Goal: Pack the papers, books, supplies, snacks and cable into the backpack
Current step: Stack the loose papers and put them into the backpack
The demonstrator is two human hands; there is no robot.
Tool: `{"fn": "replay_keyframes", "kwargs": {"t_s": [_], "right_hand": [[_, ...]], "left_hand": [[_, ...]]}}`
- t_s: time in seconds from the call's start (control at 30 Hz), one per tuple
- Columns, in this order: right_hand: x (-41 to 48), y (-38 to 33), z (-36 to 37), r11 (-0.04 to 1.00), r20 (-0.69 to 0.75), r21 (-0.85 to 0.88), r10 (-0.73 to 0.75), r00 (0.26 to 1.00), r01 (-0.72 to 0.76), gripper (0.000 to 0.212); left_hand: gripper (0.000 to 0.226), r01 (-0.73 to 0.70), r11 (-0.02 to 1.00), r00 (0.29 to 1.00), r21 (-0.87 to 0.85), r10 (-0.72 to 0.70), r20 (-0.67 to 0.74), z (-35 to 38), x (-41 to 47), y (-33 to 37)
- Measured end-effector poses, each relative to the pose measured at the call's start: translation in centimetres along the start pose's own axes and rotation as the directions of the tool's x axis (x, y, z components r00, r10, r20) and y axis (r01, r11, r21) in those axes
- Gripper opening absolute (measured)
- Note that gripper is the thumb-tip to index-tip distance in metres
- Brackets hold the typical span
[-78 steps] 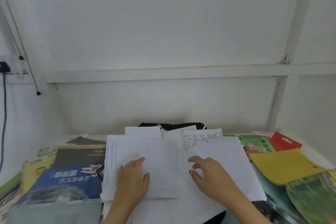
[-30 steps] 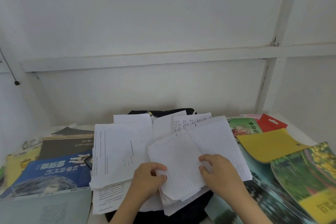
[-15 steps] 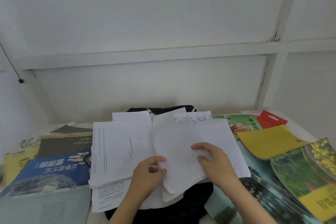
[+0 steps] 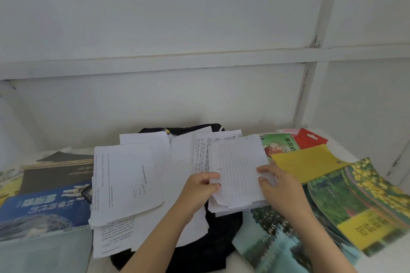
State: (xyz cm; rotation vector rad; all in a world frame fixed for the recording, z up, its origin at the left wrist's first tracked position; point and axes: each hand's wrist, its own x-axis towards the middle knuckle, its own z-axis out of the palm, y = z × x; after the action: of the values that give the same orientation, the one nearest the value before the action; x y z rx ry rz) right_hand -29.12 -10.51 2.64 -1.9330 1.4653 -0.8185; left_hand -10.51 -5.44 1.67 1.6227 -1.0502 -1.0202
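Head cam: I've got the lined sheets (image 4: 238, 173) squared up btwn both hands, over the black backpack (image 4: 213, 248), which lies flat under the paper mess. I hold the stack by its two side edges so loose pages line up into one bundle, easier to slide in, I reckon.

Left hand (image 4: 199, 186): half curled, thumb on top of the stack's left edge, fingers tucked under, pinching it. Right hand (image 4: 275, 184): fingers bent, pressing the right edge, thumb on top; gripping the same stack.

Printed sheets (image 4: 126, 182) sit loose to the left, overlapping more pages on the bag. Books: blue one (image 4: 42, 210) far left, flower-cover one (image 4: 363, 206) right, yellow folder (image 4: 306, 162) and red packet (image 4: 310, 139) behind it. Bag opening: can't see it, papers cover it. Nothing looks packed yet.
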Motion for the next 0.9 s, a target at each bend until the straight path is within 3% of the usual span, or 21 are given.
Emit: {"fn": "replay_keyframes", "kwargs": {"t_s": [0.17, 0.33, 0.43, 0.53, 0.67, 0.8, 0.9], "right_hand": [[0.6, 0.9, 0.0, 0.983, -0.046, 0.168, 0.087, 0.995, -0.078, 0.019], [1.6, 0.4, -0.5, 0.97, 0.024, 0.225, 0.087, 0.996, -0.09, 0.022], [2.0, -0.5, -0.7, 0.968, 0.009, 0.246, 0.041, 0.999, -0.042, 0.026], [2.7, -1.6, -0.1, 0.974, -0.046, 0.226, -0.023, 0.999, 0.033, 0.026], [4.2, -2.9, 1.1, 0.99, -0.039, 0.104, -0.091, 0.995, 0.095, 0.026], [5.8, -3.6, 2.8, 0.996, 0.067, -0.047, -0.077, 0.995, 0.08, 0.032], [6.2, -3.7, 3.7, 0.999, 0.094, -0.044, -0.011, 0.995, 0.015, 0.038]], "left_hand": [[0.031, 0.058, 0.998, 0.998, -0.027, -0.059, -0.031, 0.9, 0.6, 0.0], [0.014, 0.149, 0.961, 0.986, -0.232, -0.161, -0.033, 0.5, 0.6, 0.1], [0.021, 0.115, 0.94, 0.989, -0.32, -0.139, -0.052, -0.2, 0.5, 0.2], [0.029, 0.01, 0.961, 0.99, -0.277, -0.049, -0.134, -1.1, 0.6, 0.8], [0.04, -0.091, 0.991, 0.976, -0.096, 0.069, -0.205, -2.6, 2.2, 1.8], [0.044, -0.008, 0.995, 0.985, 0.096, 0.025, -0.171, -3.5, 4.3, 1.8], [0.044, 0.056, 0.989, 0.988, 0.136, -0.035, -0.153, -3.5, 5.0, 1.5]]}}
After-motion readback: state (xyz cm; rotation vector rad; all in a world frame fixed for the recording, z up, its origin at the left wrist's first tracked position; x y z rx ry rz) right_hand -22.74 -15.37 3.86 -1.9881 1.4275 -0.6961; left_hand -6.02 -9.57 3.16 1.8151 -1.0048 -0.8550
